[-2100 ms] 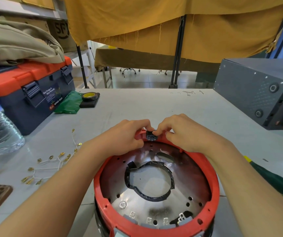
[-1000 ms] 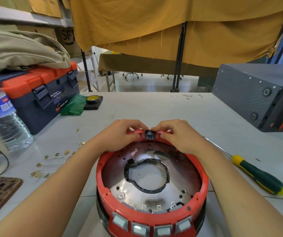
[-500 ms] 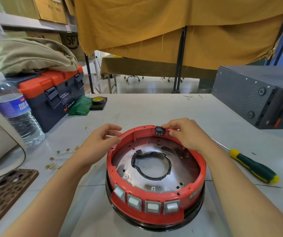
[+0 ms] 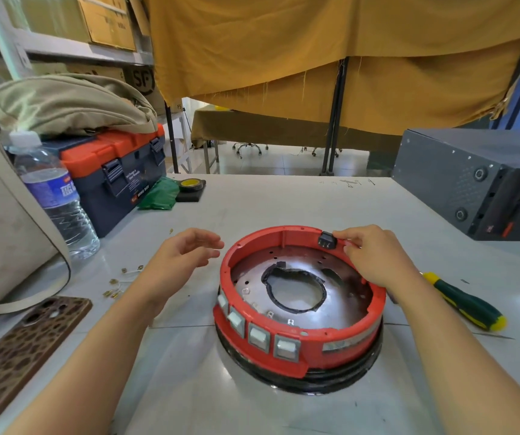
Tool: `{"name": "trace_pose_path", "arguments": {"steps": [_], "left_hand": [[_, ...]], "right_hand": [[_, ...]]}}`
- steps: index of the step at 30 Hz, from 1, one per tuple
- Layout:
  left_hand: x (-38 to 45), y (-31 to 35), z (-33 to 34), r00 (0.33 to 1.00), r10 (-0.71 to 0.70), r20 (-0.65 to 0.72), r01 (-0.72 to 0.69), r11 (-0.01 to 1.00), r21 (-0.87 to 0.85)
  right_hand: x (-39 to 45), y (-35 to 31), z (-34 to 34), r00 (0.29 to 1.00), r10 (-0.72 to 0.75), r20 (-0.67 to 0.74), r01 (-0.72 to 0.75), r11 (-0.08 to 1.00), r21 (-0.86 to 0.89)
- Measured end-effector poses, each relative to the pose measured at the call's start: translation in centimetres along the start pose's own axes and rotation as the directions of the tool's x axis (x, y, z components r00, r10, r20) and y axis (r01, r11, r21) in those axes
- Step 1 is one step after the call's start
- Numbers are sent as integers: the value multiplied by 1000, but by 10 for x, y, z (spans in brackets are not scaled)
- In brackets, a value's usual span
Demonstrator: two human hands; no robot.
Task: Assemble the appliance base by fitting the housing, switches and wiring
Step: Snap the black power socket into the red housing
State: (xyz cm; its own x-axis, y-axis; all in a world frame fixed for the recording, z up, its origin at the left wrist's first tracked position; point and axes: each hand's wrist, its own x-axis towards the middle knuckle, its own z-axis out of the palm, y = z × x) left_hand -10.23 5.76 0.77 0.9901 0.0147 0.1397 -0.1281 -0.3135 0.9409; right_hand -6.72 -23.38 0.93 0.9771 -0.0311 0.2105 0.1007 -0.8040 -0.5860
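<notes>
Red plastic forms the round housing (image 4: 299, 337), which stands on the pale table (image 4: 189, 387) in front of the person, with a black ring under it and a shiny metal plate (image 4: 340, 296) inside. Four pale rectangular switches (image 4: 258, 335) sit in a row in its near wall. On the far rim, a little to the right, a small black switch (image 4: 327, 239) is set in the red wall.

The right hand (image 4: 374, 259) rests over the far right part of the rim, and its curled fingertips (image 4: 345, 237) are at the right side of the black switch. They seem to pinch or press it, but the contact itself is too small to see surely.

The left hand (image 4: 180, 262) is just beside the housing on the left, apart from the rim, above the table. Its fingers are loosely bent and spread (nothing is in them).

Left of this hand, some thin white wires with brass terminals (image 4: 120, 281) lie on the table. Farther left are a phone in a brown spotted case (image 4: 23, 350), a water bottle (image 4: 54, 199) and an orange and dark blue toolbox (image 4: 117, 171). To the right of the housing a screwdriver with a green and yellow handle (image 4: 465, 302) lies near the right forearm, and a dark grey metal box (image 4: 478, 180) stands at the far right.
</notes>
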Motion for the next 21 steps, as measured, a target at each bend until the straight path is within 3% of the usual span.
{"name": "trace_pose_path", "arguments": {"steps": [4, 8, 12, 16, 19, 21], "left_hand": [[2, -2, 4, 997, 15, 82, -19, 998, 57], [7, -6, 9, 1000, 0, 9, 0, 1000, 0], [15, -6, 7, 999, -15, 34, 15, 1000, 16], [26, -6, 1, 993, 2, 115, -4, 1000, 13], [29, -12, -2, 986, 11, 168, -6, 1000, -28], [28, -18, -8, 989, 35, 144, -29, 999, -44]], "right_hand": [[-1, -4, -2, 996, 76, -42, -75, 997, 25], [-2, -6, -3, 996, 79, -39, -77, 996, 49], [4, -5, -3, 996, 71, -50, -68, 996, 64], [13, -6, 1, 995, 99, 29, -103, 939, 328], [16, -7, 13, 973, 62, 222, -184, 788, 588], [15, -4, 18, 965, 44, 258, -211, 714, 667]]}}
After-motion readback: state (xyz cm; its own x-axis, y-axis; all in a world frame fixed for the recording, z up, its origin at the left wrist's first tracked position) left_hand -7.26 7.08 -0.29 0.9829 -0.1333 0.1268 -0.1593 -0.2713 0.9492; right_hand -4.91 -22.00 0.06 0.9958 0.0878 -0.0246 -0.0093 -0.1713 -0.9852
